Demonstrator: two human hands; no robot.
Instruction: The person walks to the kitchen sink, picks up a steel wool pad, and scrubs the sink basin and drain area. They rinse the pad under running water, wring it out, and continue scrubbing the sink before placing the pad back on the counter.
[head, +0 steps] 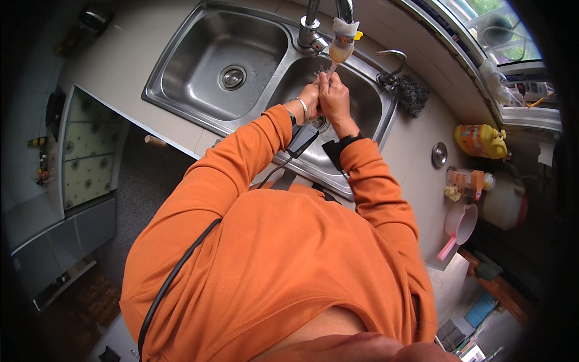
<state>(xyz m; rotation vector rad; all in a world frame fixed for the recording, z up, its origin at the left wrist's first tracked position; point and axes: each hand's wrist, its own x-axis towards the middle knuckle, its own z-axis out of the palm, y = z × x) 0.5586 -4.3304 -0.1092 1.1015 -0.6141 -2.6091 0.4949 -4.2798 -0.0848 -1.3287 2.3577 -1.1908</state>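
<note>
Water runs from the faucet spout [341,47], which has a wrapped, clamped fitting at its tip, onto my two hands over the right basin [368,97] of a stainless steel sink. My left hand [310,100], with a silver bangle at its wrist, meets my right hand [334,97] at the fingers. Something dark and stringy shows at the fingertips under the stream; what it is, and which hand holds it, I cannot tell. A black device on a cable [303,140] hangs by my left wrist, and a black strap circles my right wrist.
The left basin [203,77] has a drain strainer. Right of the sink lie a dark scrubbing mesh [411,96] by a small curved tap [398,59], a metal sink stopper [439,154], a yellow jug [480,141] and a pink-handled dipper [460,224]. A window is at the upper right.
</note>
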